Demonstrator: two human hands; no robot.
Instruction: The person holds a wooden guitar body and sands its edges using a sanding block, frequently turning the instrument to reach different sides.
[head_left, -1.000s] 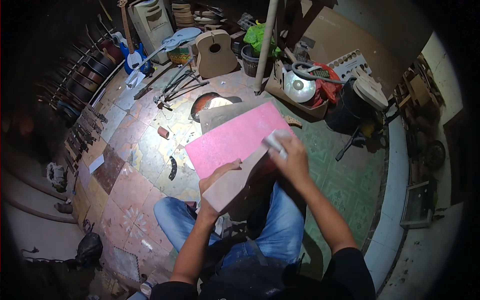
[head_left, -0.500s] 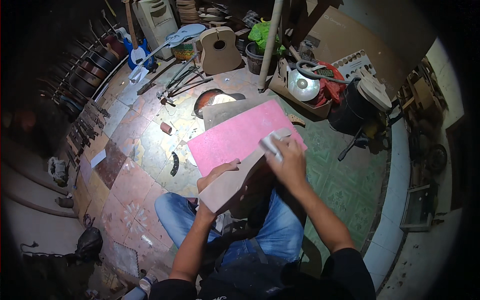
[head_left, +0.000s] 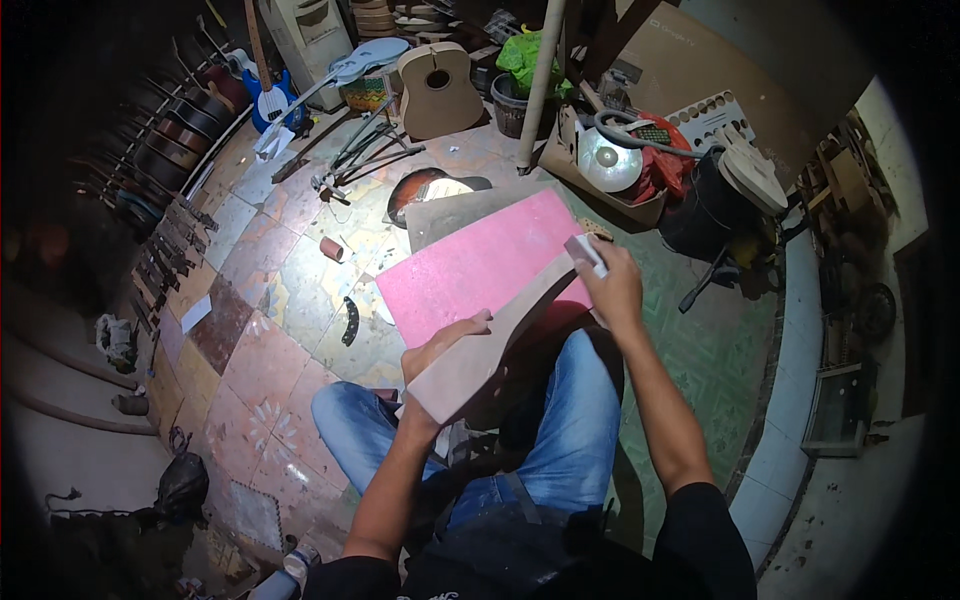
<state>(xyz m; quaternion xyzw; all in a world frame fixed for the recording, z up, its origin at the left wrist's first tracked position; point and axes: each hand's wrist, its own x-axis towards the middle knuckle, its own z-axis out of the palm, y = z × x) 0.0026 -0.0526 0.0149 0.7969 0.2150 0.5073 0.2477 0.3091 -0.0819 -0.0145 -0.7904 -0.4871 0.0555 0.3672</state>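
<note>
Across my lap rests a pale wooden guitar body, turned so its long, curved side edge faces up. My left hand grips its near-left end, with the thumb lying along the top. At the far-right end, my right hand is closed on a pale sanding block that touches or nearly touches the curved edge. The palm hides part of the block. Just beyond the wood lies a pink board, on top of a grey sheet.
A sunburst guitar body lies past the boards. Farther back stand an unfinished acoustic guitar body, a bucket with a green bag, and an open box of odds and ends. Guitars line the left side. A pole rises at the back.
My right hand has slid the sanding block away and to the right along the wood's edge. The guitar body has shifted slightly right, still in my left hand.
</note>
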